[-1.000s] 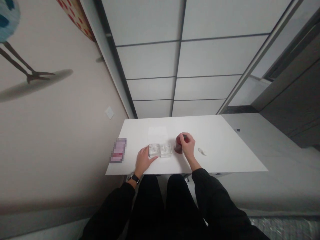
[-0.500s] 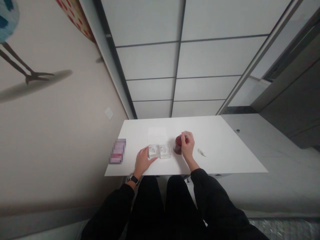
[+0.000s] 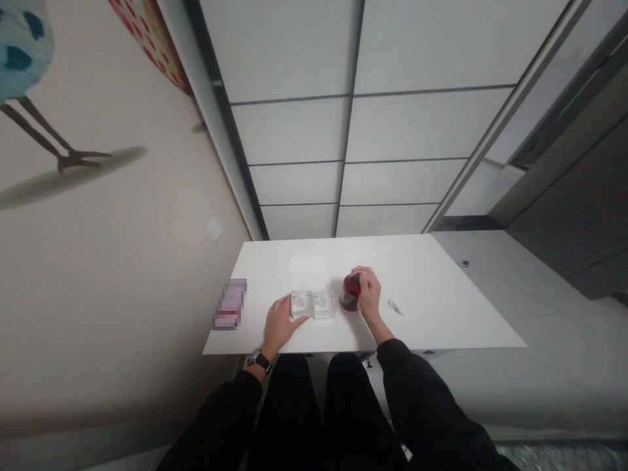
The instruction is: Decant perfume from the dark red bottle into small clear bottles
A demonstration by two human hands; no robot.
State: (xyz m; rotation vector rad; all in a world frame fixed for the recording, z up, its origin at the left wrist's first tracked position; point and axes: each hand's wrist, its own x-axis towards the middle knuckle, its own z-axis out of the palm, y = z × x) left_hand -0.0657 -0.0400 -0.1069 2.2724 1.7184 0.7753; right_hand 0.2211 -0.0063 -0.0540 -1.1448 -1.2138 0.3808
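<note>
So the right hand (image 3: 369,288) is gripping the top of a dark red jar (image 3: 349,298) just to its left, and past that a clear two-compartment case (image 3: 313,305) is running lengthwise left-to-right, far end touching the loosely spread left hand (image 3: 280,322).

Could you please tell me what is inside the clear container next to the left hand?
The clear container shows two sections with faint, pale shapes, too indistinct to identify. The left hand covers part of its left edge, so anything directly behind those fingers is hidden.
</note>
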